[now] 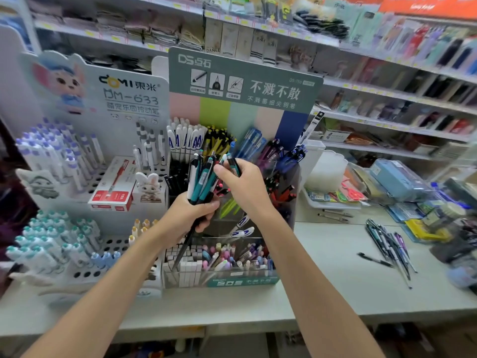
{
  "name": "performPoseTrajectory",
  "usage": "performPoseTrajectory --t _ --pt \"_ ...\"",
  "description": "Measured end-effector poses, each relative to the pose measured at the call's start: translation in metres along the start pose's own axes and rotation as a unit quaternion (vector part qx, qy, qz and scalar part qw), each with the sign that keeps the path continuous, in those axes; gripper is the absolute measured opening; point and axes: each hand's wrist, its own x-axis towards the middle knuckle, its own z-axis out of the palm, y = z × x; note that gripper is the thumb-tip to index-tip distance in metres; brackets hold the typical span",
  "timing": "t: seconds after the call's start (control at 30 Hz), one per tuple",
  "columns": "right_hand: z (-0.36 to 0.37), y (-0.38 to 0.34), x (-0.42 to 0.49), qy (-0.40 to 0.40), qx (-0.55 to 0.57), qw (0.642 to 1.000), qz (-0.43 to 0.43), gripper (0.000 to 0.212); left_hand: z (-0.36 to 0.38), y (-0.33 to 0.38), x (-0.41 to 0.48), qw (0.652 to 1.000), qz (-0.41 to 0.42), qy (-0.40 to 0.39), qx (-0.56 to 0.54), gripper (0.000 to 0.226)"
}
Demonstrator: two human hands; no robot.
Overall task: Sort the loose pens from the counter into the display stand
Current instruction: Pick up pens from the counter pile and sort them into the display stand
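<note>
My left hand grips a bunch of pens, teal, white and dark, upright in front of the display stand. My right hand pinches one dark teal pen at the top of that bunch. The stand has tiered clear compartments full of pens: white, yellow-black, blue, purple, red, and pastel ones in the lowest row. A pile of loose pens lies on the white counter to the right, with one black pen apart from it.
A white rack of capped pens and a red box stand to the left. Two thin pens lie behind the pile. Blue cases and packaged goods crowd the counter's right side. Shelves run along the back.
</note>
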Motion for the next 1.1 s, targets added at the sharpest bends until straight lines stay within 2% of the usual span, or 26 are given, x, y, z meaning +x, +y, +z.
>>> performPoseTrajectory --t 0.07,0.13,0.23,0.33,0.4,0.47,0.53,0.63,0.83,0.87,0.93,1.0,1.1 --pt "-0.002 -0.001 0.001 0.060 0.083 0.994 0.050 0.016 0.001 0.002 0.002 1.000 -0.001 -0.012 0.011 0.001" --pt "-0.020 -0.002 0.010 0.157 0.182 0.965 0.103 0.013 0.002 -0.001 0.001 1.000 -0.007 -0.022 0.016 0.002" --pt "-0.060 -0.001 0.021 0.241 0.244 0.933 0.112 0.013 0.001 -0.009 -0.003 1.000 -0.023 -0.004 -0.012 0.002" --pt "-0.076 0.012 0.018 0.237 0.246 0.932 0.117 0.024 0.002 -0.011 -0.001 0.999 -0.023 0.011 -0.036 0.007" --pt "-0.078 0.026 0.016 0.216 0.276 0.928 0.129 0.017 0.006 -0.011 0.003 0.999 -0.019 0.004 -0.043 0.004" --pt "-0.078 0.040 0.017 0.199 0.354 0.905 0.129 0.008 0.011 -0.010 0.006 0.998 -0.017 -0.003 -0.053 0.004" --pt "-0.081 0.049 0.019 0.211 0.378 0.893 0.124 0.010 0.015 -0.010 0.009 0.998 -0.014 -0.010 -0.066 0.010" --pt "-0.085 0.057 0.025 0.226 0.336 0.906 0.124 0.017 0.021 -0.011 0.013 0.996 -0.012 -0.022 -0.081 0.014" --pt "-0.070 0.075 0.044 0.176 0.255 0.942 0.131 0.017 0.029 -0.016 0.022 0.996 -0.004 -0.054 -0.065 0.023" --pt "-0.065 0.083 0.045 0.157 0.213 0.956 0.129 0.018 0.029 -0.018 0.023 0.996 -0.005 -0.059 -0.064 0.026" --pt "-0.060 0.099 0.039 0.098 0.054 0.988 0.105 0.019 0.029 -0.021 0.026 0.996 -0.013 -0.054 -0.067 0.029" --pt "-0.060 0.113 0.035 0.063 -0.074 0.994 0.055 0.022 0.029 -0.023 0.027 0.996 -0.024 -0.036 -0.075 0.025" --pt "-0.066 0.115 0.038 0.097 -0.111 0.989 0.001 0.028 0.029 -0.023 0.027 0.997 -0.028 -0.023 -0.074 0.014"
